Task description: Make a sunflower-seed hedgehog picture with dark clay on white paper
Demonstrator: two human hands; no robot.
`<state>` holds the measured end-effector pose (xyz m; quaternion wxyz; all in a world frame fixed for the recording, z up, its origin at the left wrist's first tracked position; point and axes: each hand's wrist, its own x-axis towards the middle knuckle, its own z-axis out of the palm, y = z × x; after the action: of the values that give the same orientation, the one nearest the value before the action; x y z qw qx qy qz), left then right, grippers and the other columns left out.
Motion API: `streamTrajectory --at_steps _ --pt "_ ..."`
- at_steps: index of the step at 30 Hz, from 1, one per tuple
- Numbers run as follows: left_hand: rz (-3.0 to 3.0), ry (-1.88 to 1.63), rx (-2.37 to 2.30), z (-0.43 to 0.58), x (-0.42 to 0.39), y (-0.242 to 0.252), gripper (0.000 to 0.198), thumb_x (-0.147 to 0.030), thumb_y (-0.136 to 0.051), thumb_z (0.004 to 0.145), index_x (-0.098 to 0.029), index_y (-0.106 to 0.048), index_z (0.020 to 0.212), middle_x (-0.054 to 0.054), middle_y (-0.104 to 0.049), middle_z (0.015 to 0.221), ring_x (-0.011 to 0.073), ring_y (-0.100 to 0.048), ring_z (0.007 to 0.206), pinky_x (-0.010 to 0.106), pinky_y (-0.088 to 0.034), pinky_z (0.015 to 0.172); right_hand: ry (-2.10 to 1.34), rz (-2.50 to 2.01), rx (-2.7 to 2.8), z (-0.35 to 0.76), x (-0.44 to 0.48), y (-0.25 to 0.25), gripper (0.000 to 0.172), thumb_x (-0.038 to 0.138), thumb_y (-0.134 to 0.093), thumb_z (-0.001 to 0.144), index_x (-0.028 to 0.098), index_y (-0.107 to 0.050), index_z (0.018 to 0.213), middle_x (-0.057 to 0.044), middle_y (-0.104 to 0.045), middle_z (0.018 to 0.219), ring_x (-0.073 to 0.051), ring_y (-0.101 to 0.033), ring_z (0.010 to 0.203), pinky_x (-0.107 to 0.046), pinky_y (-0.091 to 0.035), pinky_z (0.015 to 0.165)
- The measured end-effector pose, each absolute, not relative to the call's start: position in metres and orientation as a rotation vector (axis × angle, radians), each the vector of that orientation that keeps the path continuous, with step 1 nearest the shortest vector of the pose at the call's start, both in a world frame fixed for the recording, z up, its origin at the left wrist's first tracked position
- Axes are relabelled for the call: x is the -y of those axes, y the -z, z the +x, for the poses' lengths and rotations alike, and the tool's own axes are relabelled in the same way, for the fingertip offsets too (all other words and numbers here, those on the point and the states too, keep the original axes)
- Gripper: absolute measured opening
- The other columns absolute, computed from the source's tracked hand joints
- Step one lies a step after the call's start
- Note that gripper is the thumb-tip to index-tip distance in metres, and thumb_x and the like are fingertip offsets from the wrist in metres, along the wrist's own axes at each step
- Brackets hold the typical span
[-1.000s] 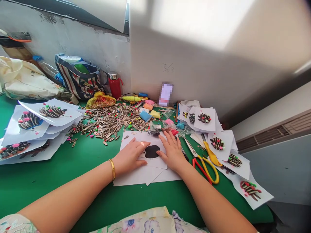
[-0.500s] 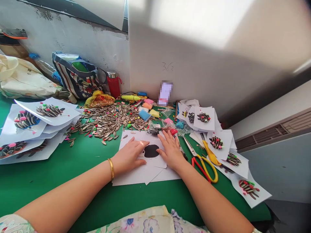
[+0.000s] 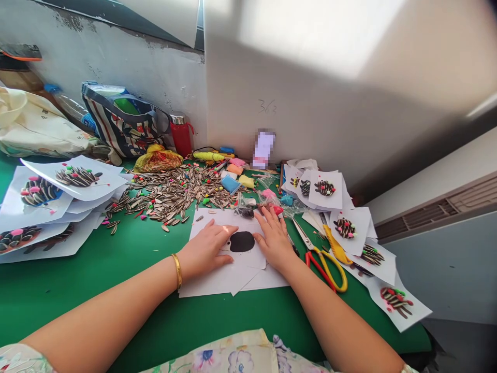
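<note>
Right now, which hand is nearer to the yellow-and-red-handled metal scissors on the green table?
Right. The right hand rests on the white paper sheet, close beside the yellow-and-red-handled scissors; the left hand lies farther off, across the flat black clay blob.

A green table stands against a scuffed white wall, with sunlight falling across it.

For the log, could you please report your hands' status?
Left hand, right hand open, flat on white sheet. Black blob between them. Scissors lie clear to the right.
</note>
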<state>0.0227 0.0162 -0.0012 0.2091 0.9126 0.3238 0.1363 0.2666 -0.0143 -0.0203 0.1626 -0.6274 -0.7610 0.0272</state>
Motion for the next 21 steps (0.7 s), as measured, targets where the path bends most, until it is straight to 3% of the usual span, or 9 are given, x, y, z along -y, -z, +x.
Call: streamTrajectory --at_steps 14,18,21 --pt "2.547 -0.366 -0.911 0.0229 -0.0153 -0.0017 0.070 -0.027 -0.074 0.079 -0.023 -0.041 0.140 0.012 -0.060 0.131 0.0291 -0.053 0.125 0.060 -0.020 0.117 -0.008 -1.803 2.131 0.2631 0.0115 0.0204 0.054 0.031 -0.050 0.095 0.025 -0.040 0.147 -0.007 -0.026 0.161 -0.026 -0.012 0.151 -0.060 -0.014 0.119" --pt "2.574 -0.381 -0.895 0.0219 -0.0161 0.0003 0.064 -0.029 -0.075 0.079 -0.021 -0.047 0.137 0.013 -0.057 0.137 0.0294 -0.051 0.128 0.060 -0.020 0.117 0.016 -1.721 2.135 0.2637 0.0149 0.0160 0.045 0.031 -0.049 0.096 0.026 -0.050 0.141 -0.007 -0.030 0.159 -0.026 -0.015 0.150 -0.060 -0.013 0.118" --pt "2.619 -0.374 -0.858 0.0212 -0.0170 0.0008 0.052 -0.033 -0.073 0.081 -0.020 -0.057 0.128 0.014 -0.055 0.140 0.0298 -0.050 0.130 0.058 -0.022 0.118 0.017 -1.575 2.227 0.2653 0.0194 0.0124 0.032 0.032 -0.049 0.097 0.031 -0.065 0.124 -0.003 -0.039 0.155 -0.027 -0.018 0.149 -0.061 -0.011 0.118"
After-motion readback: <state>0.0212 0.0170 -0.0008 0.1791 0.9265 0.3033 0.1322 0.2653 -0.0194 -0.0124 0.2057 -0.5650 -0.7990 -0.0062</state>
